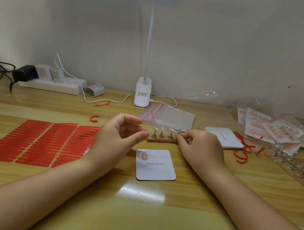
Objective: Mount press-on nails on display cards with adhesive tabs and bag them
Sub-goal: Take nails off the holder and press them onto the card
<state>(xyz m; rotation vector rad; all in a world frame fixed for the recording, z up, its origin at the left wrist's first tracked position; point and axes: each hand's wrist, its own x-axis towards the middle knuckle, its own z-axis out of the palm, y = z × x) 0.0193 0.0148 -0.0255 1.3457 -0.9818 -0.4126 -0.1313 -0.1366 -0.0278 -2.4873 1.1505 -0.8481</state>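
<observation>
Right hand (200, 144) is at the right end of the small wooden stand (163, 139), fingertips pinched together at the last peg. I'd say it's clamped on a press-on nail there, but the nail itself is too small to make out. Left hand (120, 131) hovers just left of the stand, thumb and forefinger curled toward each other with a gap, holding nothing I can see.

Three metal pegs (161, 134) on the stand are in view; what sits on them is pale and hard to read.

Display card (156, 165), printed "Handmade Nail", lies flat just in front of the stand, one pink nail (144, 155) mounted at its top left. So the card is barely started, my guess.

Handling: nails should be featherweight, thin, glossy plastic, so slippery and easy to flick off. I'd take them by the side edges, light pinch, not on the painted face.

Red adhesive tab sheets (43, 143) lie left of the stand, beyond the left hand. Peeled red liner strips (242, 155) are scattered right of it.

Containers: flat stack of clear zip bags (174, 116) with red seal lines right behind the stand, looks empty. Far right of the stand, a heap of filled bags (278, 131), each with a card of pink nails. Blank card stack (225, 137) between stand and heap. A longer peg board (301, 174) sits in front of the heap.
</observation>
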